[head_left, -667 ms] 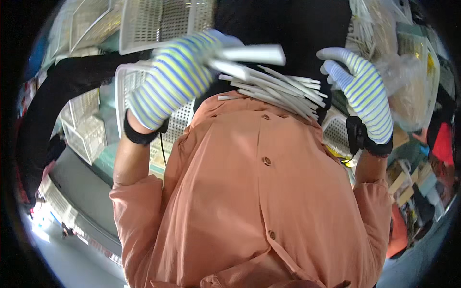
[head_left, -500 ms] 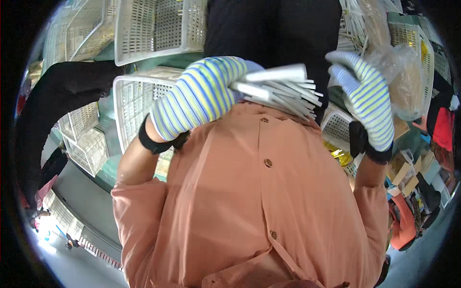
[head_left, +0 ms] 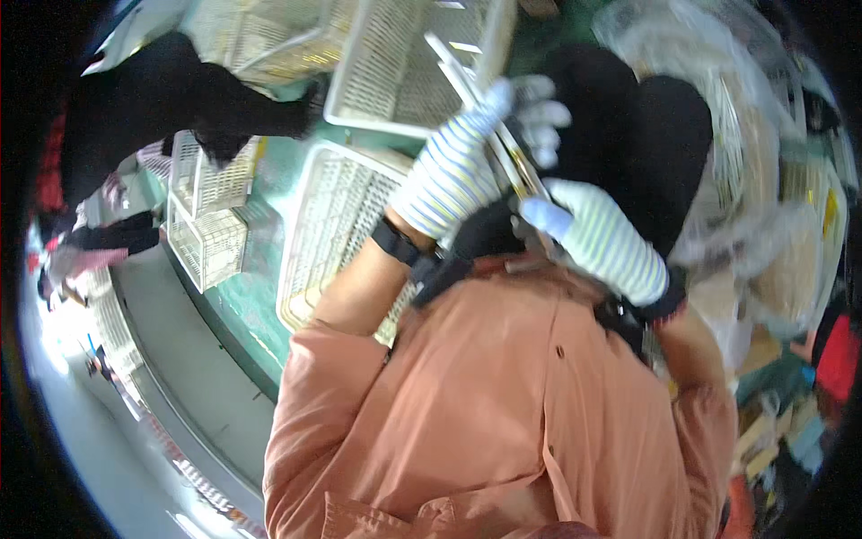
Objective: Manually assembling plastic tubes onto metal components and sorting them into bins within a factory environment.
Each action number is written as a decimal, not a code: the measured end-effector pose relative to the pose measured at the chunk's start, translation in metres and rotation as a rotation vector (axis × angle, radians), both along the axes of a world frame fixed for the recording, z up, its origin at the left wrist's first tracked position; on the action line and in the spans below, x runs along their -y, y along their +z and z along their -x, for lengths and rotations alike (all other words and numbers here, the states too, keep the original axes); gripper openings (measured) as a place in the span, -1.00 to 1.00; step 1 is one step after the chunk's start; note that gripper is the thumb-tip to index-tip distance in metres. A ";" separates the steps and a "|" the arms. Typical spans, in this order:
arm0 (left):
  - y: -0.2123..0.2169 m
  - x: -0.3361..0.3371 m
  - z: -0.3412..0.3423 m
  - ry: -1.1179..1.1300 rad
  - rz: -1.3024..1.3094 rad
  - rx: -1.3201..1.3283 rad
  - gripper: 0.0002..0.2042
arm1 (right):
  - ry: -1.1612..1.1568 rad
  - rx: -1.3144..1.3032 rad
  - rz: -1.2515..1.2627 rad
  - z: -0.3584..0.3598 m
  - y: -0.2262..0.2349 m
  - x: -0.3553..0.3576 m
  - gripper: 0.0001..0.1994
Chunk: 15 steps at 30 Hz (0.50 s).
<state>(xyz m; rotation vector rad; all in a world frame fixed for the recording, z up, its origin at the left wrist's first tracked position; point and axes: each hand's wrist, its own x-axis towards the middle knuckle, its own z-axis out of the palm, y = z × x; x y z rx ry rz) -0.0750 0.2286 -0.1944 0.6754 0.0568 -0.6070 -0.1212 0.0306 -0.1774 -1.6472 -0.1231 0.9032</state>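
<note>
My left hand (head_left: 462,171), in a striped knit glove, is closed around a few long, thin white sticks (head_left: 456,76). They slant from the upper left down toward my right hand. A shiny gold-coloured piece (head_left: 519,172) shows beside them just below my left fingers. My right hand (head_left: 606,238), gloved the same way, has its thumb and fingers pinched at the lower end of the sticks. Motion blur hides the exact contact there. Both hands are above my lap, in front of my dark trousers (head_left: 669,135).
White perforated baskets (head_left: 305,193) stand to the left, and another basket (head_left: 346,94) lies beyond my hands. Clear plastic bags (head_left: 718,229) and a basket with yellow contents (head_left: 831,211) are at the right. Another person's dark-clothed limb (head_left: 224,99) reaches in from the upper left.
My view has turned and shifted. My right hand has come in from apart to meet the sticks. The thick white bundle in my left hand now shows only as a few slanted sticks.
</note>
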 end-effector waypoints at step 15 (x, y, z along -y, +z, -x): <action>0.062 -0.023 -0.005 -0.113 -1.638 1.591 -0.54 | 0.113 0.335 0.366 -0.029 0.015 0.016 -0.76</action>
